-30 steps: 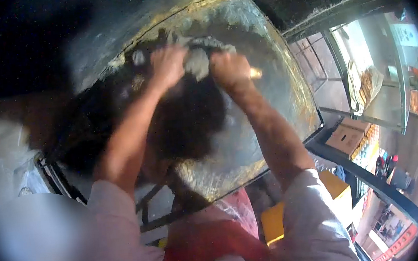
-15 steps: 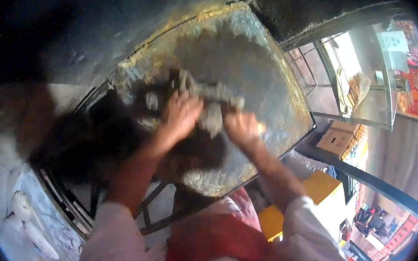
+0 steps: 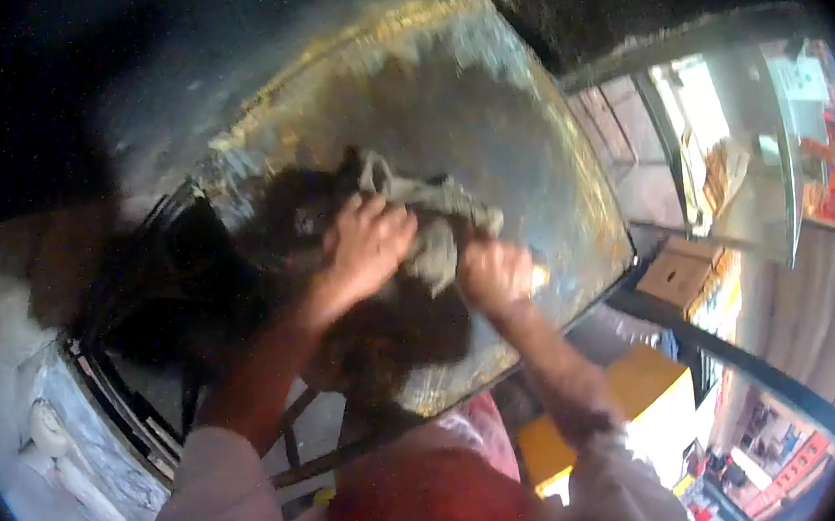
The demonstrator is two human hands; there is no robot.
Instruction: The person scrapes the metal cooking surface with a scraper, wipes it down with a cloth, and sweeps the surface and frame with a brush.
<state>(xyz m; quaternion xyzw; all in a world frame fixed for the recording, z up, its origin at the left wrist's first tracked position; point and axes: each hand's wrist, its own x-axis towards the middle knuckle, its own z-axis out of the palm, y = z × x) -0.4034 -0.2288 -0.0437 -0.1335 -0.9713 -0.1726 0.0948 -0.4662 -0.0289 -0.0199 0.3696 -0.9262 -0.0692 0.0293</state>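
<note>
A crumpled grey-brown cloth (image 3: 434,254) lies on a dark, stained metal surface (image 3: 529,164) with yellowish crusted edges. My left hand (image 3: 371,243) presses on the cloth's left part, its fingers bent round the fabric. At the cloth's right end, my right hand (image 3: 495,271) is closed in a fist; a small bright tan end (image 3: 539,276) of something sticks out at its right side. What that thing is cannot be told. Dark shadow covers the surface around and below both hands.
To the right stand a glass-sided case (image 3: 766,177), a cardboard box (image 3: 680,273) and a yellow box (image 3: 641,390). A dark metal bar (image 3: 749,365) runs along the lower right. Plastic-covered items (image 3: 70,465) lie at the lower left.
Both hands and the cloth have come from the far part of the surface nearer to my body. The last half second shows a further slight shift down and to the right.
</note>
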